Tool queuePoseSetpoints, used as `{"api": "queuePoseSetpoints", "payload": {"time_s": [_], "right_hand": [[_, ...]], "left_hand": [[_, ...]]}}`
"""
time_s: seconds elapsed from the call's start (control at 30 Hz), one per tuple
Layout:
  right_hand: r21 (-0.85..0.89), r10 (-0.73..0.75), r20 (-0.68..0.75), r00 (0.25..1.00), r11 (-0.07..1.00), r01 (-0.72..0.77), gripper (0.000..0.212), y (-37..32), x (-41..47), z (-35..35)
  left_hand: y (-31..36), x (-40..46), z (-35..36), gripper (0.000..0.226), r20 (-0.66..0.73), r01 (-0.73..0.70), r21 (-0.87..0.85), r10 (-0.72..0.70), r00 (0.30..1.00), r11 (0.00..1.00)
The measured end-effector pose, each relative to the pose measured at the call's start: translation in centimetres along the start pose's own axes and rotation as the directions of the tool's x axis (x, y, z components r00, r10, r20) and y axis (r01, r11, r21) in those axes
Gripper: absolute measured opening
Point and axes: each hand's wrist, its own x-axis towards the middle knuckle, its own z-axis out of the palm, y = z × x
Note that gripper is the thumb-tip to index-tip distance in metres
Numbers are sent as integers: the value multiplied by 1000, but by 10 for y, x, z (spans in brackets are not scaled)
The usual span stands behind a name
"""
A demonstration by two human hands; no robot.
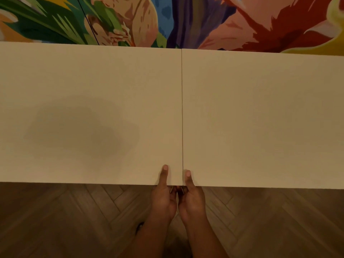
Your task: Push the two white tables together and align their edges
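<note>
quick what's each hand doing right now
Left hand: shut on the left table at its near edge.
Right hand: shut on the right table at its near edge.

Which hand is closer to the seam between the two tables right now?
Right, slightly. The right hand has its thumb almost against the seam on the right table; the left hand has its thumb a little further off on the left table.

Seam: shut by the left table (89,112) and right table (260,118) touching.
Far edge: blocked by mural wall (186,19).
</note>
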Motion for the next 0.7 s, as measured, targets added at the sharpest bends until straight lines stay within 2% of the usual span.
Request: {"api": "queuePoseSetpoints", "payload": {"time_s": [0.17,0.33,0.43,0.53,0.7], "right_hand": [[24,-32,26,999,999,32,47,-8,2,-4],[15,-18,40,999,1000,17,43,-7,5,-8],[11,-24,50,998,1000,24,49,-6,8,-10],[-1,-5,45,999,1000,5,53,-6,10,-8],[-9,3,57,998,1000,-2,51,-7,12,-11]], "left_hand": [[-7,-2,9,62,68,41,-48,-37,997,998],[-8,-2,8,41,106,51,0,-50,993,999],[-9,-1,5,56,111,55,19,-57,992,998],[-11,1,6,59,127,55,35,-59,990,998],[-10,2,7,42,124,60,35,-64,990,998]]}}
